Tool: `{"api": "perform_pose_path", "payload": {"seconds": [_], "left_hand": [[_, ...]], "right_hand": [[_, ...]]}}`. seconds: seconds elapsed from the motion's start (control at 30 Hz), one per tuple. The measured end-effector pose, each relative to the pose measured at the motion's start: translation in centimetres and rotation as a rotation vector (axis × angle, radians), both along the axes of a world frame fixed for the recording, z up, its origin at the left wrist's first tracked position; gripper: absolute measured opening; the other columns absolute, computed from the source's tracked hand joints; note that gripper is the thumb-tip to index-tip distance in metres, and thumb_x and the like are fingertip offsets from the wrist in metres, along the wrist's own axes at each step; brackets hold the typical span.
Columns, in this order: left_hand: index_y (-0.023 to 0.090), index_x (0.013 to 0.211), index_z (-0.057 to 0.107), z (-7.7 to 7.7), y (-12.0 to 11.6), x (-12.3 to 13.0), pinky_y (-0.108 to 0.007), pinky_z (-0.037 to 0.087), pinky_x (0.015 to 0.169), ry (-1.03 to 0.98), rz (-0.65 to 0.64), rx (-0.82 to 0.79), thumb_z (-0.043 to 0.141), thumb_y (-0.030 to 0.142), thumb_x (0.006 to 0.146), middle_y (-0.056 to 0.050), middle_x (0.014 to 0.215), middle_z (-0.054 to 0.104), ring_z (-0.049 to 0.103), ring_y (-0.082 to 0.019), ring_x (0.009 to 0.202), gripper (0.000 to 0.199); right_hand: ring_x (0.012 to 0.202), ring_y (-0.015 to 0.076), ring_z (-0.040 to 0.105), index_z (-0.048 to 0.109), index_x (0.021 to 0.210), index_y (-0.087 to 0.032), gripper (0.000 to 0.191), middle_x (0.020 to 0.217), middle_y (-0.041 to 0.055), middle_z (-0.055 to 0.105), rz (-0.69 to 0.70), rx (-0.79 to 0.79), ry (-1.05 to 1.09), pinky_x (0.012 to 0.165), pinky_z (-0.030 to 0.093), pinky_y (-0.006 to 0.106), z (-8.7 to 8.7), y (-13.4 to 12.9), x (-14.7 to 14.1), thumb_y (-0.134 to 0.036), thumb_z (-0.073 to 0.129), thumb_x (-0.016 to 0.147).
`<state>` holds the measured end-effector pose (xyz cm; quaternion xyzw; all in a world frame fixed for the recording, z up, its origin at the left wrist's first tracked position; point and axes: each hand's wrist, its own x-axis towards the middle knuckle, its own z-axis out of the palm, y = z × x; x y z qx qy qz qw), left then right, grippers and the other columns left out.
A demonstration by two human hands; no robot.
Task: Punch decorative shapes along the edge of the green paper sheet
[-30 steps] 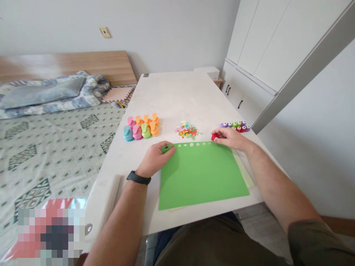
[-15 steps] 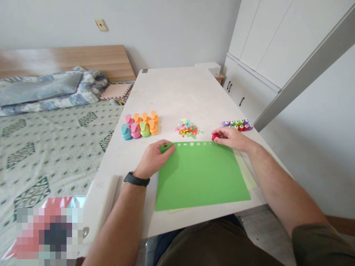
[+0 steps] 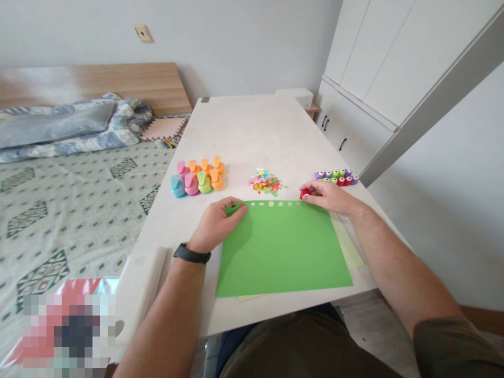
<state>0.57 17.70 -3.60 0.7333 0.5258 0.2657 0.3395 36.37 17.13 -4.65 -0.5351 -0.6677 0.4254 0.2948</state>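
Green paper (image 3: 283,247) lies flat on the table (image 3: 252,126), its row of punched shapes along the far edge. The left hand (image 3: 214,226) closes around a green craft punch (image 3: 234,208) at that edge, while the right hand (image 3: 326,198) grips a red craft punch (image 3: 304,194) at the sheet's far corner.

The green paper (image 3: 283,249) is smooth and matt. The green punch (image 3: 233,208), red punch (image 3: 304,194) and far punches (image 3: 198,178) are glossy plastic. The table (image 3: 244,131) looks smooth and pale, the headboard (image 3: 118,86) is wood-grained, and the bedspread (image 3: 79,210) is cloth.
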Motion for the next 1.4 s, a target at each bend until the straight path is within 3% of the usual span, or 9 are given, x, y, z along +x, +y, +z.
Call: {"api": "perform_pose_path", "payload": {"seconds": [0.43,1.23,1.4], "left_hand": [[0.019,0.102,0.073,-0.22,0.08,-0.01,-0.028,0.051,0.066,-0.027,0.003,-0.013,0.062,0.057,0.088,-0.005,0.091,0.076,0.067,-0.020,0.077,0.042],[0.019,0.101,0.073,-0.44,0.23,-0.23,-0.027,0.049,0.066,-0.011,0.016,0.015,0.061,0.058,0.088,-0.004,0.089,0.076,0.066,-0.019,0.076,0.043],[0.019,0.101,0.073,-0.21,0.10,-0.20,-0.028,0.049,0.066,-0.016,0.003,0.009,0.061,0.058,0.089,-0.004,0.089,0.076,0.066,-0.020,0.076,0.043]], "right_hand": [[0.100,0.0239,0.070,0.070,0.118,-0.019,0.039,0.108,0.0092,0.076,0.005,0.020,-0.028,0.097,0.055,0.043,0.18,-0.12,-0.32,-0.043,0.072,0.088],[0.107,0.0249,0.069,0.071,0.119,-0.021,0.039,0.114,0.0080,0.075,0.045,-0.001,0.008,0.103,0.051,0.045,0.04,-0.24,-0.05,-0.047,0.068,0.091],[0.105,0.0246,0.070,0.071,0.117,-0.021,0.037,0.113,0.0075,0.076,-0.015,0.004,0.016,0.103,0.051,0.045,-0.02,-0.20,-0.14,-0.046,0.069,0.090]]}}
